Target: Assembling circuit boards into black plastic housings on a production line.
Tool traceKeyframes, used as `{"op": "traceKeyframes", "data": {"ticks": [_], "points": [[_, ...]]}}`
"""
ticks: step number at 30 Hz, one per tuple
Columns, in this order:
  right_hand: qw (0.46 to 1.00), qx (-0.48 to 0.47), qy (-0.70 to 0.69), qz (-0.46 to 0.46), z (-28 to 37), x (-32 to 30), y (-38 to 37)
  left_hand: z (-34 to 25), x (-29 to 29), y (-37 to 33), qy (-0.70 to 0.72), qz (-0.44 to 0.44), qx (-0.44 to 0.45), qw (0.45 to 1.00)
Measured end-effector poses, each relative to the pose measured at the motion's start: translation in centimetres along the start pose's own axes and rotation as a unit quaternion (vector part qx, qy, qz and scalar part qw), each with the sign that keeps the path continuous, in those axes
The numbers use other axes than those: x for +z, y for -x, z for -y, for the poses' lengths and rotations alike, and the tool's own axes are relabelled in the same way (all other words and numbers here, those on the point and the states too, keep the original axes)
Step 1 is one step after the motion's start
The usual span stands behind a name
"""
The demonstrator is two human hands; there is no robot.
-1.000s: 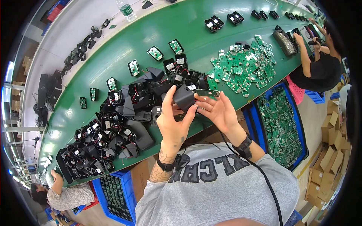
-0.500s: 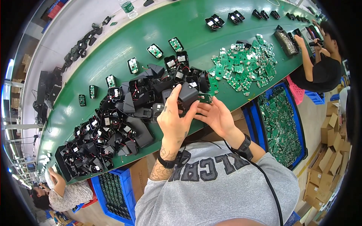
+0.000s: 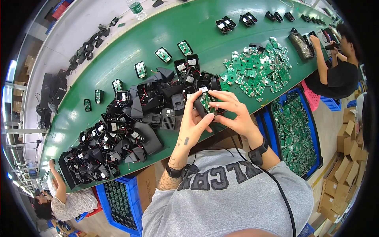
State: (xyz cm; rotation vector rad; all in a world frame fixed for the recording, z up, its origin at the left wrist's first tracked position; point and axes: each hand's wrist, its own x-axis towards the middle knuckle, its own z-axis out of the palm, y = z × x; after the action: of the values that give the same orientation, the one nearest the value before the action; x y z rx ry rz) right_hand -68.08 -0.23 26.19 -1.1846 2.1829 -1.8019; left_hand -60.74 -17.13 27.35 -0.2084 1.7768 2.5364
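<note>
My left hand (image 3: 194, 120) is wrapped round a black plastic housing (image 3: 199, 107), with its thumb at the near end. A green circuit board (image 3: 205, 101) lies at the housing's open face; whether it is fully seated I cannot tell. My right hand (image 3: 236, 115) grips the board's edge with bent fingers, close against the left thumb. Just left of my hands spreads a heap of black housings (image 3: 152, 96) with red wires. Beyond them to the right lies a pile of loose green boards (image 3: 252, 69).
Several housings fitted with boards (image 3: 140, 69) stand along the green table (image 3: 118, 59). A blue crate of boards (image 3: 314, 136) stands at the right, another blue crate (image 3: 103, 201) at the lower left. One co-worker (image 3: 335, 71) sits far right, another (image 3: 71, 201) lower left.
The housing has turned so its open face shows, and the board has come from beside it onto that face. My right hand has moved in over it, fingers now bent.
</note>
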Motion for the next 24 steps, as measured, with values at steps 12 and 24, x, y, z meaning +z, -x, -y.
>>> {"op": "traceKeyframes", "data": {"ticks": [12,24], "points": [[0.942,0.083,-0.261,-0.193,-0.6,3.1,-0.1,1.2,1.7,-0.9,0.053,-0.001,0.023,0.998],[0.955,-0.037,0.007,-0.296,0.2,4.3,-1.3,1.8,2.2,-1.0,-0.023,-0.098,0.136,0.985]]}}
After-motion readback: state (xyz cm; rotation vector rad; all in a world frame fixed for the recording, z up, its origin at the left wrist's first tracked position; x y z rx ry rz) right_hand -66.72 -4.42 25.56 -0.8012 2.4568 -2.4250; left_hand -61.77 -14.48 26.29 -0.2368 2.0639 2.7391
